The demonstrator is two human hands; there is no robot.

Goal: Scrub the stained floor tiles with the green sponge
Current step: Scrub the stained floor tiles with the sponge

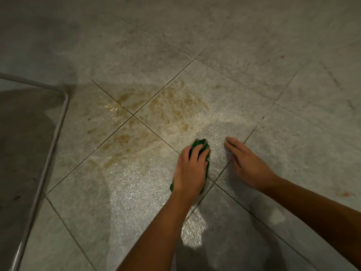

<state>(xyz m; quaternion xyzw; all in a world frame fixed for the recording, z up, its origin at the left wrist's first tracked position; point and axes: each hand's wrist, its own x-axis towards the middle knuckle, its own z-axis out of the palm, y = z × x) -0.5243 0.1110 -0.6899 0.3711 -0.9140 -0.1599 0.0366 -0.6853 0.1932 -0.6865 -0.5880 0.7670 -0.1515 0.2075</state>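
My left hand (190, 169) lies on top of the green sponge (200, 144) and presses it to the floor, fingers curled over its far edge; most of the sponge is hidden under the hand. Brown stains (172, 106) spread over the wet grey tiles (224, 89) just beyond and to the left of the sponge, across several tile joints. My right hand (247, 163) rests flat on the floor to the right of the sponge, fingers straight, holding nothing.
A glass panel with a rounded metal frame (58, 130) stands at the left edge. The floor glistens with water around the stains. A small reddish mark (344, 193) lies on a tile at the far right.
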